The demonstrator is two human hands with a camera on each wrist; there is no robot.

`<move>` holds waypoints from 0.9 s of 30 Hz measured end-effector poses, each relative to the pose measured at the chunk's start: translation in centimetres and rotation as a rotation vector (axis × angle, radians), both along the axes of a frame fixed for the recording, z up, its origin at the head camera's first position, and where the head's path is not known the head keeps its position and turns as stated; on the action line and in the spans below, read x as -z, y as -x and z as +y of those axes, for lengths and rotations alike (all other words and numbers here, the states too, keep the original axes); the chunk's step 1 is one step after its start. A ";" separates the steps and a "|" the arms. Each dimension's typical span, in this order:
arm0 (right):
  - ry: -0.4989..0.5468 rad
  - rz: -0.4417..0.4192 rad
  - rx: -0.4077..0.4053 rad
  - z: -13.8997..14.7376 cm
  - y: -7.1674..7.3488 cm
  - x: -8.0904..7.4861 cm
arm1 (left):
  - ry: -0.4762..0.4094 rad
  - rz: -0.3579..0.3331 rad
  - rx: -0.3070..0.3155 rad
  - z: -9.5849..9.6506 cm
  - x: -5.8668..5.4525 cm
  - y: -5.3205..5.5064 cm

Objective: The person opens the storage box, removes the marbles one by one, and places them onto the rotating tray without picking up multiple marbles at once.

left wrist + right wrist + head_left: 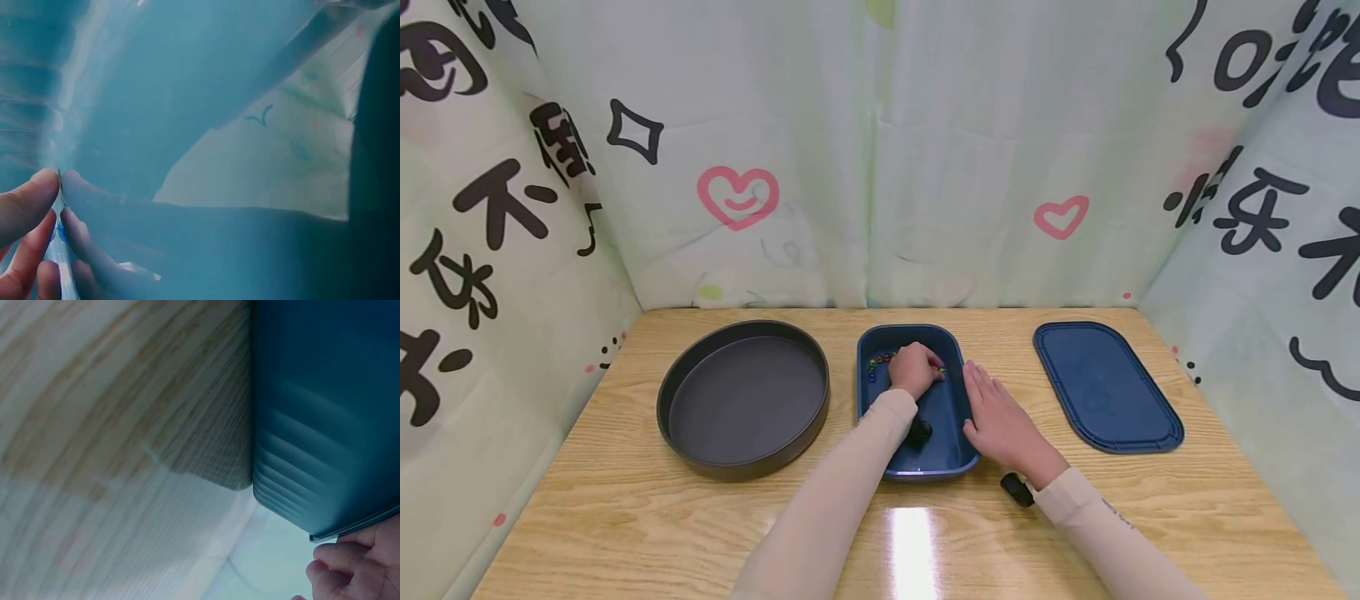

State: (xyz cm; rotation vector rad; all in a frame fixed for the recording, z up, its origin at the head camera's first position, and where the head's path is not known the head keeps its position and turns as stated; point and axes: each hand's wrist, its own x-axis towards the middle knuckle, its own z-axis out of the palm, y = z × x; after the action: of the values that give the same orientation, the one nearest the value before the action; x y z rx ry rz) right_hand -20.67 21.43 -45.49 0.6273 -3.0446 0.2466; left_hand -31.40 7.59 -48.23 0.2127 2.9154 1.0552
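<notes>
A deep blue rectangular container (951, 450) stands in the middle of the table. Inside it, near the far end, lies a string of small colored beads (872, 367), partly covered by my left hand (913, 369). That hand reaches into the container, its thumb and fingers pinched at the right end of the beads. In the left wrist view, the fingers (28, 206) meet the glossy blue surface, which mirrors them; a blue bead (60, 232) shows there. My right hand (1003, 425) rests with straight fingers along the container's right side; its fingers touch the rim in the right wrist view.
To the left stands a round dark pan (748, 400). A blue lid (1112, 387) lies flat at the right. Printed curtains (880, 167) close off the back and both sides of the wooden table (1000, 542).
</notes>
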 end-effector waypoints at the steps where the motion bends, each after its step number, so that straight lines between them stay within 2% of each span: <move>1: 0.001 0.000 0.000 0.0 0.0 0.0 | 0.003 0.001 0.002 0.0 0.0 0.0; 5: 0.004 0.000 0.002 0.1 -0.1 0.0 | 0.023 0.015 -0.004 0.0 -0.1 0.0; 13: -0.001 -0.007 0.004 0.0 -0.1 -0.1 | 0.041 0.042 -0.079 0.1 -0.6 0.0; 21: -0.001 -0.001 -0.008 0.1 -0.1 0.1 | -0.029 0.078 -0.095 -0.1 -1.9 -0.4; 27: 0.000 0.003 0.001 0.2 0.0 0.2 | -0.151 0.102 -0.080 -0.5 -3.5 -0.8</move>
State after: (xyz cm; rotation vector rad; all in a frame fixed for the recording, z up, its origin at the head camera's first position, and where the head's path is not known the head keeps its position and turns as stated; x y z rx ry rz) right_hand -20.66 21.58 -45.66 0.6261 -3.0415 0.2448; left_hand -30.61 7.10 -44.71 0.1600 2.9567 1.3167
